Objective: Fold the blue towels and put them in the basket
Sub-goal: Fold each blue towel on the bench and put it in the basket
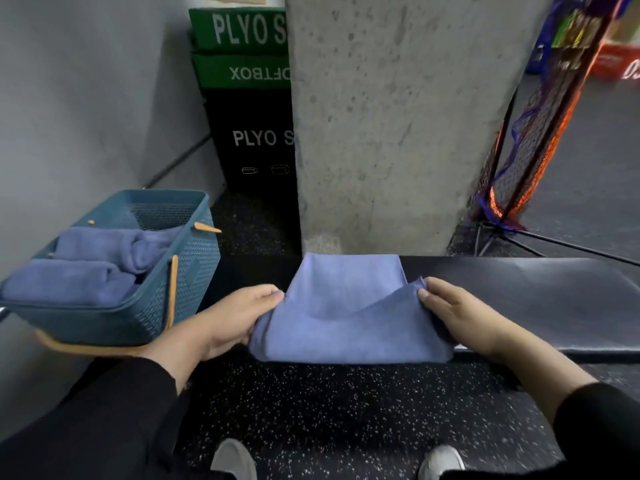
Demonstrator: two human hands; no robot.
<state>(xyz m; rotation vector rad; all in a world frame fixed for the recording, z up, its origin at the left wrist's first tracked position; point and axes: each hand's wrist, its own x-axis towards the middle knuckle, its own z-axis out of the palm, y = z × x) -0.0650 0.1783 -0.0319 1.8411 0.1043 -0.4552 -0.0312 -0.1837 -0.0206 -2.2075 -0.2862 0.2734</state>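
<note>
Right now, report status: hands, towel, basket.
Both hands, left and right, pinch towel on bench, mid-fold. Basket at left holds two folded towels. Path clear.

The top green box (239, 29) says "PLYO S" in white letters, the green box under it (242, 71) shows "FTBOX" upside down, and the black box (252, 140) below says "PLYO S" too (a grey pillar (398, 116) hides the rest).
</note>
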